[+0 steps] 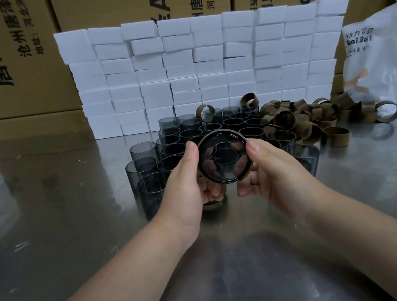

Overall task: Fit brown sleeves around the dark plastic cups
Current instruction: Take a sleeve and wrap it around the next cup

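Hands are gripping one dark see-through plastic cup [222, 158], mouth toward the camera: left hand [186, 178] and right hand [270, 165] are clasping opposite sides, thumbs on the rim, above the shiny steel table [48, 226]. A brown paper sleeve [245, 176] is circling it. Behind, bare dark cups [189, 133] are standing clustered, with loose brown sleeves [316, 116] lying beside them.

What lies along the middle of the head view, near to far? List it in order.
Left hand and right hand gripping the held cup → standing cups → white blocks → cartons.
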